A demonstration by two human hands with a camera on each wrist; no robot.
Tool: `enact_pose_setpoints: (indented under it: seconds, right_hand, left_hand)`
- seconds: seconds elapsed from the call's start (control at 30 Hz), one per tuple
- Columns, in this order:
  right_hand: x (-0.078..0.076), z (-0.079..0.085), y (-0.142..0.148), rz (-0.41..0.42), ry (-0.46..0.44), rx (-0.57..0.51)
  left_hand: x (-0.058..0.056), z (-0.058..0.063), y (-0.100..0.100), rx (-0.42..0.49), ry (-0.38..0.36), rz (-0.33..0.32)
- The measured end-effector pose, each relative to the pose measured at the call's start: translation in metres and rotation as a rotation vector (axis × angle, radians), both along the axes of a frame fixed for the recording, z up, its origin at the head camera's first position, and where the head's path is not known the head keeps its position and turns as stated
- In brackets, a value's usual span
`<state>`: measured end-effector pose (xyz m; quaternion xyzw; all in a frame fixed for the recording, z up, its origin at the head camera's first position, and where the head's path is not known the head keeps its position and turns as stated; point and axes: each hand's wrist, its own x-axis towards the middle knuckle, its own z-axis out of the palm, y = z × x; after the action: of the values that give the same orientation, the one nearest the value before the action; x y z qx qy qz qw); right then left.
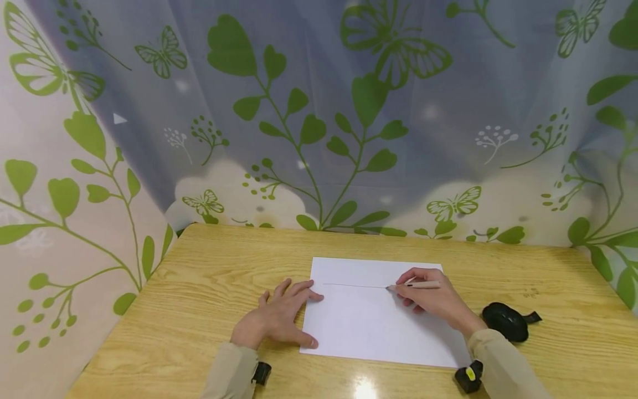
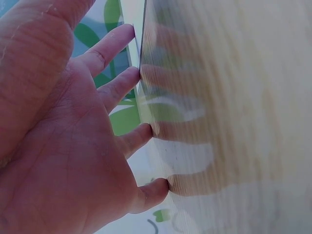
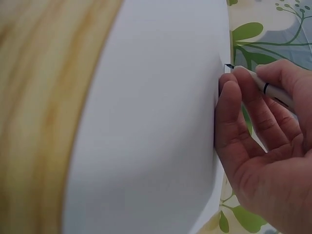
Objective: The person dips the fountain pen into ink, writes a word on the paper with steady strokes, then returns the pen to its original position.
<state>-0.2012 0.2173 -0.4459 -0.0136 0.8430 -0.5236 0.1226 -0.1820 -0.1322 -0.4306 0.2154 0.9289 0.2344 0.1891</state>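
Note:
A white sheet of paper [image 1: 359,327] lies on the wooden table, with one thin dark line [image 1: 354,285] running across its upper part. My right hand [image 1: 436,296] pinches a light-coloured pen [image 1: 423,285] whose dark tip touches the right end of that line. From the right wrist view, thumb and fingers close around the pen [image 3: 278,95] while the other fingers are bent beside the paper. Spread out at the paper's left edge is my left hand [image 1: 279,316], thumb and some fingertips on the sheet. In the left wrist view its fingertips [image 2: 146,130] touch the surface.
A black rounded object with a short strap [image 1: 505,321] sits on the table [image 1: 214,277] right of my right forearm. Behind the table hangs a curtain [image 1: 299,166] printed with green leaves and butterflies. Black devices are strapped at both wrists.

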Motion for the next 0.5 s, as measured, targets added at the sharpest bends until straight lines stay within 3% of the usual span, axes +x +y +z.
enact_pose_setpoints:
  seconds: [0.5]
  right_hand:
    - [0.0033,0.0022,0.0057,-0.02,-0.02,0.014]
  left_hand:
    - [-0.0006,-0.0008,0.0001,-0.005,0.004,-0.001]
